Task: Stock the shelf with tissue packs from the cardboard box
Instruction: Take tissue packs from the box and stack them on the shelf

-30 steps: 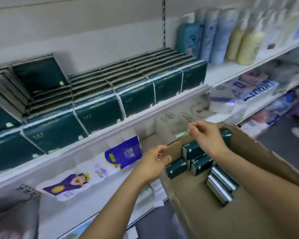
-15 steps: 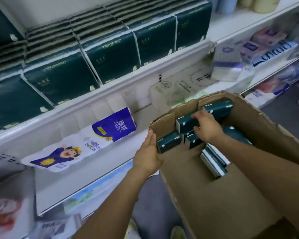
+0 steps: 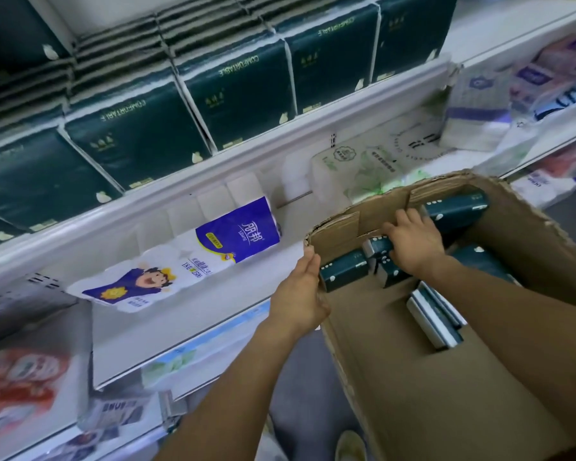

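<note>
The right hand point(image 3: 413, 241) is down in the cardboard box point(image 3: 413, 394), fingers curled around a dark green tissue pack point(image 3: 376, 247) by the far wall, with other packs point(image 3: 436, 317) loose nearby. The left hand point(image 3: 300, 294) presses flat, fingers straight, against the box's outer left wall, below the shelf point(image 3: 246, 161)
</note>
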